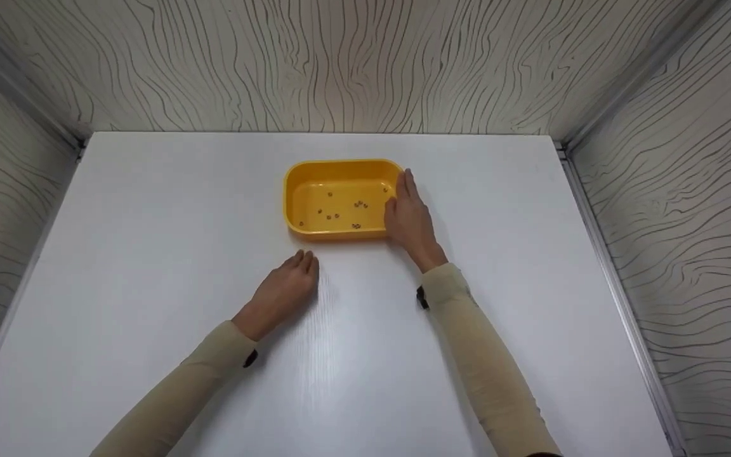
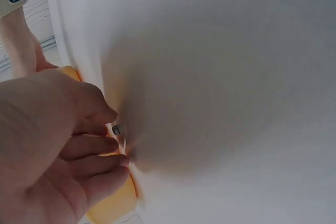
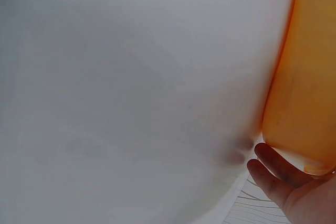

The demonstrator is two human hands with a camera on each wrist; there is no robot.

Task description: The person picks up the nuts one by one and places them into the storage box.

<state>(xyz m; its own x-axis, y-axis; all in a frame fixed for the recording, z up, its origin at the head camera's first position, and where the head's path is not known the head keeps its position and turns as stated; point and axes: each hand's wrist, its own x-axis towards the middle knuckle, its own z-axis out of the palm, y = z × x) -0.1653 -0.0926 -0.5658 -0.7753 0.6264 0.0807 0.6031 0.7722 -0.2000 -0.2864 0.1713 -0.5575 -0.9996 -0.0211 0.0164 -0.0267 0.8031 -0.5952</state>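
Observation:
A yellow plastic tray (image 1: pixel 340 236) stands on the white table, with several small dark metal pieces, like nuts (image 1: pixel 360 204), scattered over its floor. My right hand (image 1: pixel 411 219) holds the tray's right end, thumb over the rim and fingers along the outer wall. The right wrist view shows two of its fingers (image 3: pixel 273 171) by the tray's corner. Just in front of the tray is my left hand (image 1: pixel 288 285), fingers drawn together. Seen from the left wrist, a small metal nut (image 2: pixel 116 129) sits at the thumb tip, pinched against the fingers, which partly hide it.
The white table (image 1: pixel 150 222) reaches back to a wood-grain patterned wall (image 1: pixel 353 63). Similar panels (image 1: pixel 708 222) rise at both sides, with metal rails along the table's edges. A dark strap piece (image 1: pixel 422 297) shows at the right cuff.

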